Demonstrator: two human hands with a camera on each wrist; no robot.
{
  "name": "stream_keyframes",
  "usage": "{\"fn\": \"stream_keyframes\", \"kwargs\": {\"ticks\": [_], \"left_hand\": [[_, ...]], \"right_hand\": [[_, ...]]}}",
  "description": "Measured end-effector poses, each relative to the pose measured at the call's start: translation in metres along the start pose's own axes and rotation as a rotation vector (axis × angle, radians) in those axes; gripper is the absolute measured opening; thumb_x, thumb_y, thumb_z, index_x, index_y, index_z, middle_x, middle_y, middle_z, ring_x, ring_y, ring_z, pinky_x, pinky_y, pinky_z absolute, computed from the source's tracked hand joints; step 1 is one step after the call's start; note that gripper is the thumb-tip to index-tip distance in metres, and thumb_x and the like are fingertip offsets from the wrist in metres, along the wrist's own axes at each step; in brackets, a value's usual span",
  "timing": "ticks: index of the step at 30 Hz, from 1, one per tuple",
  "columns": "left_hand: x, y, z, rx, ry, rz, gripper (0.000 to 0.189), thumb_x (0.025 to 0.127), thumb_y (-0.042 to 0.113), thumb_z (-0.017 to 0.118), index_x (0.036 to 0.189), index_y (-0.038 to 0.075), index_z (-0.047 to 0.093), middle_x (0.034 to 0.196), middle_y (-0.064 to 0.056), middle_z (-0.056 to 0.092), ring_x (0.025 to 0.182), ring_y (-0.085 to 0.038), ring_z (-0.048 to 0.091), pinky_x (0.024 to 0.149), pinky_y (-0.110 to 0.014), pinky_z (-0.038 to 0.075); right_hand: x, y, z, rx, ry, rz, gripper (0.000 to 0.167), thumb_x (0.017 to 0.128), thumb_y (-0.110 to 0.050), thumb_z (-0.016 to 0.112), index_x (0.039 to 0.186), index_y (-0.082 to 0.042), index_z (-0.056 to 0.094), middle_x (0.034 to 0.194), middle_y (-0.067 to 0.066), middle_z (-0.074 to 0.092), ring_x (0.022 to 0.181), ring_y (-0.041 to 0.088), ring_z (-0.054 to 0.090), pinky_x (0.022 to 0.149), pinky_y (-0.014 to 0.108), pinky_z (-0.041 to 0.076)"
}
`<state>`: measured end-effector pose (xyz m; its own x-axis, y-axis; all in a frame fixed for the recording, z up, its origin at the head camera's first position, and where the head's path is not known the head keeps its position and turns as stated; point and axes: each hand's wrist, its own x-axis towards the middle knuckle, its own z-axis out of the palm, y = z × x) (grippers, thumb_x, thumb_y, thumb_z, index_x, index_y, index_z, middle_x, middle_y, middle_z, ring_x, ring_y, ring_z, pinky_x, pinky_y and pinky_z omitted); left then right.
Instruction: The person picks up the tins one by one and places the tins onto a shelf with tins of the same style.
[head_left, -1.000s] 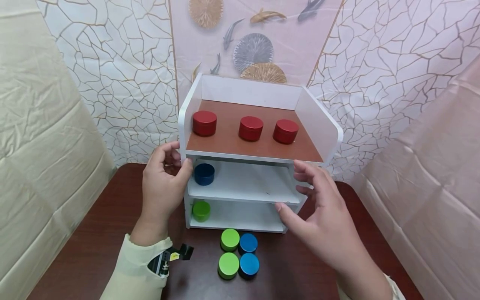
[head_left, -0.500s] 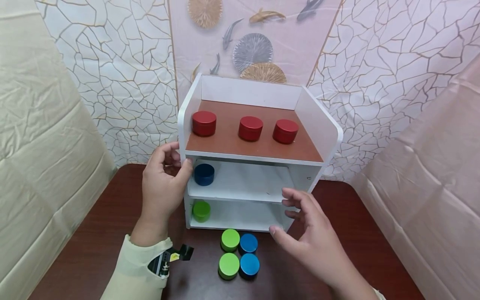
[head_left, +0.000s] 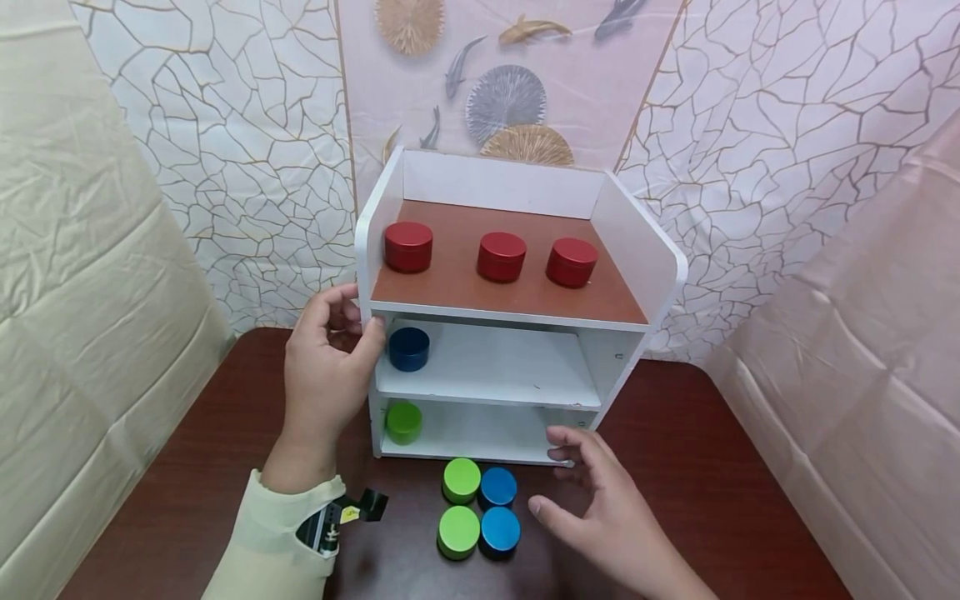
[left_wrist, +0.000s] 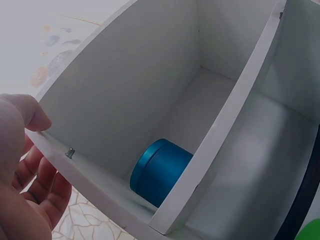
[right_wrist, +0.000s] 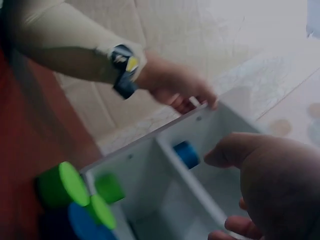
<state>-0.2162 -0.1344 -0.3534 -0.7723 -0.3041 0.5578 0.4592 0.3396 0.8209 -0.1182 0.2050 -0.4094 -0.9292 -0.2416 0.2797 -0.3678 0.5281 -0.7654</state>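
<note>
My left hand [head_left: 327, 367] grips the left side panel of a small white shelf unit [head_left: 510, 312]. Its thumb lies at the panel's front edge and its curled fingers are on the outside. My right hand [head_left: 600, 508] hovers over the table with fingers loosely spread, holding nothing, just right of two blue round tins [head_left: 498, 530]. Two green round tins [head_left: 458, 531] stand beside these, in front of the unit. On the middle shelf, at the left, sits another blue tin [left_wrist: 162, 171]. The bottom shelf carries a green tin [head_left: 403, 422] at its left end.
Three red tins [head_left: 502, 257] stand in a row on the unit's brown top [head_left: 465, 297], between raised white side walls. The dark wooden table [head_left: 697, 467] lies beneath. Patterned cloth [head_left: 750, 167] hangs behind, with beige cloth [head_left: 97, 333] at the sides.
My right hand has moved down and toward me, from the shelf unit's right front to beside the loose tins. My left hand keeps its place, and the tins stand as before.
</note>
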Motion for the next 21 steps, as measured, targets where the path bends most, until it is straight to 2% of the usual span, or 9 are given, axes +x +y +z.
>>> {"fn": "stream_keyframes", "kwargs": {"ticks": [5,8,10,14,21], "left_hand": [[0.0,0.001,0.0,0.0,0.004,-0.006,0.044,0.104,0.021,0.078,0.146,0.013,0.067,0.113,-0.006,0.063,0.101,-0.014,0.061,0.083,-0.017,0.056],[0.0,0.001,0.0,0.0,0.003,-0.008,0.044,0.104,0.02,0.078,0.146,0.013,0.067,0.113,-0.006,0.063,0.101,-0.015,0.061,0.083,-0.017,0.056],[0.0,0.002,0.0,0.0,0.002,-0.008,0.044,0.104,0.02,0.078,0.146,0.012,0.067,0.113,-0.006,0.063,0.101,-0.015,0.061,0.083,-0.017,0.056],[-0.001,0.002,0.0,-0.003,0.0,-0.01,0.044,0.104,0.02,0.077,0.146,0.012,0.067,0.113,-0.006,0.063,0.101,-0.015,0.061,0.083,-0.017,0.056],[-0.001,0.001,0.0,-0.001,-0.001,-0.006,0.044,0.104,0.02,0.078,0.146,0.012,0.067,0.113,-0.006,0.063,0.101,-0.014,0.061,0.083,-0.016,0.056]], "right_hand": [[-0.004,0.016,0.011,0.024,-0.075,0.085,0.073,0.091,-0.025,0.096,0.152,-0.019,0.057,0.149,0.001,0.061,0.125,0.012,0.064,0.108,0.032,0.062],[-0.004,0.022,0.016,0.032,-0.108,0.162,0.072,0.09,-0.027,0.097,0.151,-0.023,0.058,0.147,-0.002,0.06,0.128,0.016,0.063,0.11,0.033,0.061],[-0.005,0.025,0.02,0.037,-0.124,0.18,0.072,0.09,-0.026,0.097,0.151,-0.023,0.058,0.147,-0.002,0.06,0.129,0.02,0.064,0.11,0.034,0.061],[-0.006,0.033,0.025,0.047,-0.141,0.16,0.072,0.09,-0.024,0.097,0.151,-0.019,0.059,0.145,-0.001,0.061,0.131,0.028,0.064,0.11,0.036,0.061],[-0.007,0.048,0.031,0.039,-0.158,0.096,0.071,0.091,-0.028,0.096,0.151,-0.019,0.058,0.145,0.005,0.063,0.129,0.028,0.065,0.108,0.034,0.062]]}}
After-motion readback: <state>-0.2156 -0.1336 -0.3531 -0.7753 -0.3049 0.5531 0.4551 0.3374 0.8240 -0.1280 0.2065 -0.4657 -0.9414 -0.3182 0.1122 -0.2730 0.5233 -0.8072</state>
